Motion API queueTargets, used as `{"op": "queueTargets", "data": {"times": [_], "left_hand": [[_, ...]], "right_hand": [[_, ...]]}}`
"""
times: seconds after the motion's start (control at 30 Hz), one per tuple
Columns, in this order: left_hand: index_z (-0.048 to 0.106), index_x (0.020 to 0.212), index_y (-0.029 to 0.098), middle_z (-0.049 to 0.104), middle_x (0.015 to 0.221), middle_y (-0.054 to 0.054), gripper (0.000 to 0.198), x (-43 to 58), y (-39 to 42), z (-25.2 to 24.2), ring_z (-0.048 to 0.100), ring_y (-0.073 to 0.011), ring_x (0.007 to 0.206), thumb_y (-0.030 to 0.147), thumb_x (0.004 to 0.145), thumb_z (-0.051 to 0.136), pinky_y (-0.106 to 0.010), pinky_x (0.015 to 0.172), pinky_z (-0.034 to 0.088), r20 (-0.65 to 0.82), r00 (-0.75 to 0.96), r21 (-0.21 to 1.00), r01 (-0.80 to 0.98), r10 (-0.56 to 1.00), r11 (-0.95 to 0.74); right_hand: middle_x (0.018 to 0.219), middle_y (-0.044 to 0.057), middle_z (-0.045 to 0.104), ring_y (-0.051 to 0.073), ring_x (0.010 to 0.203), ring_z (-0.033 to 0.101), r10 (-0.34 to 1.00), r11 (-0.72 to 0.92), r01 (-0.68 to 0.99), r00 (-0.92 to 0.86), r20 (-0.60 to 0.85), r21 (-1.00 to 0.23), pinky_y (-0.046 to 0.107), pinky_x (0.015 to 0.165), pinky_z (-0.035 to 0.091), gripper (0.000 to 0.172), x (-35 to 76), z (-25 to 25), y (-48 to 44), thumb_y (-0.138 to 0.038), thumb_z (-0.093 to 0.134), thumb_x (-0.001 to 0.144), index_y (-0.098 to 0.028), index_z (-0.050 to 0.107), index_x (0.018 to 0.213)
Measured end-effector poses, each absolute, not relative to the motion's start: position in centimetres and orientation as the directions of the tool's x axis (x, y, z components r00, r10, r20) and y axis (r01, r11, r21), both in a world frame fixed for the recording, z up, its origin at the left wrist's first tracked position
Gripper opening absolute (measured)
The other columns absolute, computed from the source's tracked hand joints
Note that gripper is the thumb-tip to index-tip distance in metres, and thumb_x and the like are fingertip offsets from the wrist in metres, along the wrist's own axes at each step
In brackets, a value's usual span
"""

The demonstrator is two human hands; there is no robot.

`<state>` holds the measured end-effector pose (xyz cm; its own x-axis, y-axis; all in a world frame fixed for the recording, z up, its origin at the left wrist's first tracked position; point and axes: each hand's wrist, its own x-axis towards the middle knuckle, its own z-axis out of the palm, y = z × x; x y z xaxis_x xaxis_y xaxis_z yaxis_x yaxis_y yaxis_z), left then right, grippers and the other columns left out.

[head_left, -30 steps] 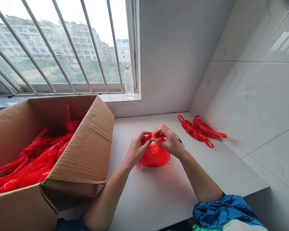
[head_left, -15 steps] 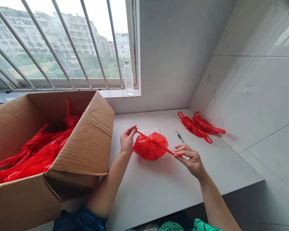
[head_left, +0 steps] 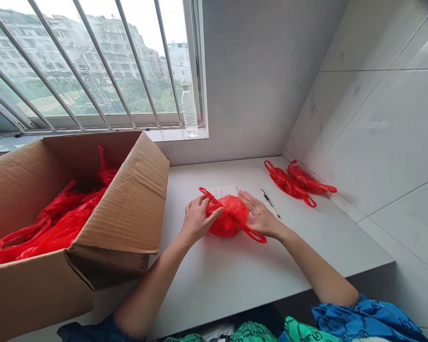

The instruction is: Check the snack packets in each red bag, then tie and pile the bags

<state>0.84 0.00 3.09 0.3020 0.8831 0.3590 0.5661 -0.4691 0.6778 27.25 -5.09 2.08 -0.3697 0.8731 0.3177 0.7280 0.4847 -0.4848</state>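
Note:
A tied red plastic bag [head_left: 228, 223], rounded and bulging, lies on the white counter with its knotted handles twisted across the top. My left hand [head_left: 199, 217] clasps its left side, the thumb lying over the top and the fingers curled behind. Against the bag's right side rests my right hand [head_left: 261, 216], its fingers stretched out and the palm turned inward. One handle loop sticks up near the left hand; the other trails down to the right, below the right hand. A sheet of paper [head_left: 225, 191] shows partly behind the bag.
On the left stands an open cardboard box [head_left: 128, 209] holding several red plastic bags [head_left: 60, 223]. A pen [head_left: 270, 202] lies right of my hands. Two twisted red bags [head_left: 292, 183] lie by the tiled wall. A clear bottle [head_left: 189, 111] stands on the sill.
Both hands have let go of the handle ends they were pulling apart. They have moved inward onto the bag's two sides, and the handles now hang loose.

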Motion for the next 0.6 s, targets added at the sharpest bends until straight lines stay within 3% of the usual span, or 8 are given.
{"op": "queueTargets", "data": {"times": [0.07,0.13,0.23,0.33,0.43,0.6], "left_hand": [[0.068,0.106,0.026,0.063,0.124,-0.010,0.034,2.0,0.0,3.3,0.056,-0.0316,0.118,0.051,0.083,0.067,-0.055,0.115,0.024,0.432,0.374,0.554,0.607,0.821,-0.569],[0.066,0.112,0.026,0.062,0.130,-0.011,0.029,2.6,0.4,3.0,0.055,-0.0305,0.120,0.044,0.089,0.060,-0.055,0.116,0.023,0.451,0.414,0.475,0.638,0.791,-0.605],[0.059,0.127,0.023,0.058,0.138,-0.014,0.037,2.7,1.2,1.7,0.050,-0.0312,0.129,0.039,0.095,0.050,-0.054,0.115,0.024,0.433,0.405,0.444,0.682,0.805,-0.581],[0.049,0.141,0.019,0.049,0.147,-0.017,0.051,2.7,1.7,0.1,0.041,-0.0326,0.139,0.042,0.095,0.048,-0.054,0.117,0.021,0.427,0.379,0.476,0.678,0.821,-0.560],[0.045,0.144,0.018,0.045,0.151,-0.017,0.056,2.8,2.0,-1.2,0.037,-0.0324,0.143,0.045,0.096,0.045,-0.053,0.120,0.017,0.436,0.364,0.501,0.661,0.823,-0.559],[0.044,0.146,0.014,0.042,0.152,-0.018,0.057,3.1,2.2,-2.2,0.036,-0.0338,0.144,0.044,0.097,0.042,-0.054,0.120,0.020,0.431,0.391,0.413,0.716,0.813,-0.563]], "right_hand": [[0.161,0.009,0.029,0.032,0.150,0.022,0.851,0.526,0.675,-0.413,0.326,-0.517,0.055,0.119,0.026,0.092,25.5,2.3,-3.1,-0.048,0.070,0.084,-0.032,0.017,0.158],[0.156,0.012,0.039,0.033,0.145,0.034,0.879,0.475,0.630,-0.370,0.301,-0.614,0.055,0.115,0.034,0.089,24.3,2.3,-1.7,-0.054,0.066,0.086,-0.030,0.020,0.158],[0.147,0.011,0.050,0.029,0.137,0.045,0.917,0.398,0.595,-0.278,0.286,-0.698,0.052,0.110,0.041,0.074,23.5,1.3,-0.7,-0.057,0.056,0.092,-0.031,0.027,0.156],[0.155,0.008,0.041,0.028,0.144,0.036,0.913,0.408,0.639,-0.276,0.300,-0.652,0.053,0.116,0.034,0.066,23.3,-0.3,-0.2,-0.061,0.050,0.094,-0.033,0.036,0.152],[0.161,0.008,0.030,0.029,0.149,0.026,0.924,0.382,0.707,-0.279,0.262,-0.595,0.053,0.121,0.026,0.069,23.2,-1.6,0.2,-0.065,0.044,0.094,-0.029,0.035,0.153],[0.162,0.007,0.028,0.028,0.151,0.020,0.932,0.363,0.784,-0.305,0.196,-0.503,0.052,0.123,0.019,0.074,23.0,-2.6,0.8,-0.067,0.037,0.096,-0.025,0.029,0.156]]}}
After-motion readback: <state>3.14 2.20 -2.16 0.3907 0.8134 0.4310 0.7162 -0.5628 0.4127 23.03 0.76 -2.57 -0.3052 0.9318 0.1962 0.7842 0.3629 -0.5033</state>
